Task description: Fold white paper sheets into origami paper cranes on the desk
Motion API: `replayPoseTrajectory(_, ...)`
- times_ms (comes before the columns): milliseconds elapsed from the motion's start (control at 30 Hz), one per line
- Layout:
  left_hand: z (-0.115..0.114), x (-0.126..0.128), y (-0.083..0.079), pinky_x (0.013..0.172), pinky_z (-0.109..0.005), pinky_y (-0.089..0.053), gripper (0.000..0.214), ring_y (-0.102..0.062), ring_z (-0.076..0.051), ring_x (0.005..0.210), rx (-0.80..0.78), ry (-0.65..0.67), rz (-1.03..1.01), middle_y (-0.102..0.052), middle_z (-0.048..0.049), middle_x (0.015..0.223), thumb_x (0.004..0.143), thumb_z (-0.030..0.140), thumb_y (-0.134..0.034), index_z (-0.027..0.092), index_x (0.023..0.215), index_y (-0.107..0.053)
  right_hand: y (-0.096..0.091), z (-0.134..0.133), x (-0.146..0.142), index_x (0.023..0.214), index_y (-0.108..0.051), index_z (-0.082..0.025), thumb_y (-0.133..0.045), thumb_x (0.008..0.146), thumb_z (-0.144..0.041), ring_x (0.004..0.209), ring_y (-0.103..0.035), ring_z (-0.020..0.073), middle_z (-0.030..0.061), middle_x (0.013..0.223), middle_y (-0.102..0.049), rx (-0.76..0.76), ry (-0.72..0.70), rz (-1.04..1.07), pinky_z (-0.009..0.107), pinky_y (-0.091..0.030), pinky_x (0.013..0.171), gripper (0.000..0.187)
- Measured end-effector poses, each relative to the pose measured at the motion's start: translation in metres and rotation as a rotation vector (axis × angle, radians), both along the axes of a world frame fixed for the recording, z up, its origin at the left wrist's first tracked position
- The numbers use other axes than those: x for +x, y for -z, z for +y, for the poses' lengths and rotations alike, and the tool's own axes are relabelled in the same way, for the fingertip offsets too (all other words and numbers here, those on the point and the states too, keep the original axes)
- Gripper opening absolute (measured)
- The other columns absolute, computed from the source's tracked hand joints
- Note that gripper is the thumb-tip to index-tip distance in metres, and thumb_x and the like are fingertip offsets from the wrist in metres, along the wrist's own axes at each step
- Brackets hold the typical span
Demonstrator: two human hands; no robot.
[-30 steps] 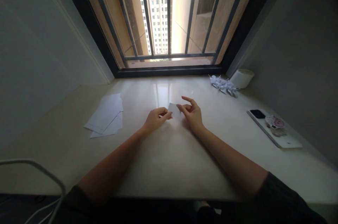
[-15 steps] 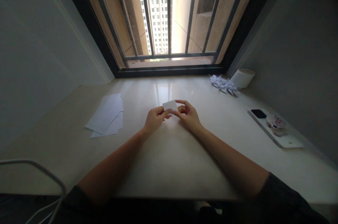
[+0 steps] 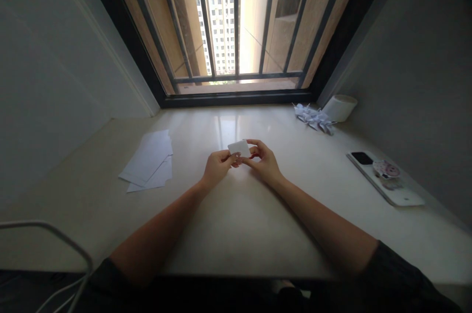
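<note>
Closest to me, a thin white wire frame (image 3: 55,239) curves over the near left corner. My two bare forearms run out from dark sleeves across the pale, glossy counter (image 3: 236,234).

At mid-counter the hands meet. My left hand (image 3: 217,165) and right hand (image 3: 263,161) are close together, and each is pinched on a small white paper (image 3: 239,147). It is held just above the surface, tilted with its far edge up. The left thumb and forefinger grip the near left corner, and the right fingers curl round the right side. I cannot tell how many layers the piece has.

As I judge it, working a piece this small goes best with the grip kept at the corners, so the edges stay in sight. The layers should be lined up before any pressure goes on. The hard counter directly below would give a firmer backing for a crease than the air does.

Further left, loose sheets (image 3: 149,161) lie fanned and flat. To the right a phone (image 3: 385,183) rests on its face, well apart from the hands. At the far right corner a small heap of folded paper shapes (image 3: 313,117) sits just beside a pale roll (image 3: 341,108). Behind it all is the barred window (image 3: 236,33).
</note>
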State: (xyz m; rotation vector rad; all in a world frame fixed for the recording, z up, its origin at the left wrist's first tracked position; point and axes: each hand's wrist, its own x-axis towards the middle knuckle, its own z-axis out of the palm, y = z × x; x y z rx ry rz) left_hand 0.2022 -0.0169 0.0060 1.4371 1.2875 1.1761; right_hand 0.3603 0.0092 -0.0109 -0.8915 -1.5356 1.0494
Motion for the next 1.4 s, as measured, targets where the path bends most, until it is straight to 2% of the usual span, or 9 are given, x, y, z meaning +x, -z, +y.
replayPoseTrajectory(267, 0.004, -0.004, 0.001, 0.057, -0.025, -0.05, 0.032, -0.064, -0.016, 0.058, -0.002, -0.013, 0.005, -0.068, -0.0064, 0.063, 0.072, 0.043, -0.065, 0.012, 0.068, -0.067, -0.005, -0.002, -0.002, 0.102, -0.062, -0.018, -0.079, 0.055, -0.038, 0.045, -0.049, 0.0093, -0.0051, 0.055, -0.06, -0.286, -0.017, 0.161, 0.024, -0.038, 0.047, 0.054)
replayPoseTrajectory(367, 0.006, -0.007, 0.001, 0.054, -0.025, -0.049, 0.034, -0.065, -0.017, 0.058, -0.01, -0.052, 0.018, -0.067, -0.0058, 0.06, 0.07, 0.045, -0.066, 0.012, 0.064, -0.065, 0.0, 0.001, -0.003, 0.106, -0.062, -0.019, -0.077, 0.058, -0.037, 0.054, -0.058, 0.0122, -0.0021, 0.062, -0.066, -0.33, -0.086, 0.237, 0.025, -0.043, 0.055, 0.053)
replayPoseTrajectory(467, 0.007, -0.009, 0.001, 0.054, -0.024, -0.049, 0.036, -0.066, -0.018, 0.061, -0.036, -0.037, 0.004, -0.067, -0.0051, 0.059, 0.07, 0.047, -0.066, 0.012, 0.064, -0.066, 0.005, 0.005, -0.002, 0.108, -0.062, -0.019, -0.075, 0.06, -0.036, 0.062, -0.063, 0.0144, -0.0004, 0.065, -0.069, -0.315, -0.119, 0.255, 0.028, -0.047, 0.065, 0.053)
replayPoseTrajectory(700, 0.007, -0.012, -0.004, 0.061, -0.025, -0.049, 0.043, -0.067, -0.018, 0.065, -0.096, 0.122, -0.047, -0.067, -0.0063, 0.06, 0.078, 0.05, -0.057, 0.01, 0.068, -0.067, 0.004, 0.006, 0.0, 0.112, -0.062, -0.017, -0.072, 0.063, -0.038, 0.064, -0.064, 0.0165, 0.0014, 0.067, -0.07, -0.238, -0.069, 0.176, 0.033, -0.048, 0.071, 0.053)
replayPoseTrajectory(833, 0.008, -0.014, -0.002, 0.06, -0.025, -0.047, 0.048, -0.066, -0.018, 0.063, -0.035, 0.048, 0.078, -0.067, -0.0063, 0.061, 0.081, 0.054, -0.049, 0.011, 0.068, -0.067, 0.004, 0.005, -0.001, 0.115, -0.06, -0.017, -0.069, 0.067, -0.039, 0.069, -0.065, 0.0173, 0.0028, 0.072, -0.071, -0.198, -0.083, 0.143, 0.034, -0.049, 0.075, 0.053)
replayPoseTrajectory(1033, 0.008, -0.017, 0.002, 0.057, -0.024, -0.042, 0.05, -0.06, -0.015, 0.059, 0.096, -0.091, 0.384, -0.068, -0.0041, 0.062, 0.082, 0.054, -0.045, 0.015, 0.061, -0.067, 0.005, 0.004, 0.0, 0.111, -0.061, -0.019, -0.069, 0.069, -0.037, 0.066, -0.065, 0.0177, 0.0045, 0.072, -0.071, -0.141, 0.044, -0.042, 0.032, -0.05, 0.067, 0.047)
replayPoseTrajectory(1167, 0.008, -0.015, 0.002, 0.053, -0.023, -0.041, 0.045, -0.057, -0.014, 0.056, 0.095, -0.097, 0.272, -0.063, -0.0018, 0.057, 0.079, 0.053, -0.05, 0.015, 0.061, -0.067, 0.004, 0.003, 0.001, 0.115, -0.056, -0.019, -0.068, 0.07, -0.038, 0.067, -0.066, 0.0184, 0.0025, 0.068, -0.069, -0.124, 0.023, -0.019, 0.033, -0.051, 0.07, 0.051)
replayPoseTrajectory(1300, 0.01, -0.011, 0.0, 0.057, -0.024, -0.048, 0.04, -0.059, -0.014, 0.063, -0.003, -0.063, 0.009, -0.065, -0.0028, 0.066, 0.075, 0.052, -0.057, 0.015, 0.073, -0.071, 0.0, 0.0, 0.0, 0.119, -0.052, -0.02, -0.065, 0.073, -0.037, 0.073, -0.066, 0.0185, 0.0012, 0.07, -0.067, -0.093, -0.07, 0.038, 0.035, -0.05, 0.076, 0.051)
replayPoseTrajectory(1400, 0.011, -0.01, 0.0, 0.059, -0.025, -0.05, 0.039, -0.061, -0.014, 0.066, -0.031, -0.094, -0.063, -0.067, -0.0036, 0.073, 0.074, 0.051, -0.059, 0.015, 0.08, -0.071, -0.003, -0.003, 0.0, 0.13, -0.042, -0.022, -0.062, 0.077, -0.036, 0.075, -0.065, 0.017, 0.0005, 0.073, -0.067, -0.057, -0.124, 0.032, 0.034, -0.049, 0.078, 0.059)
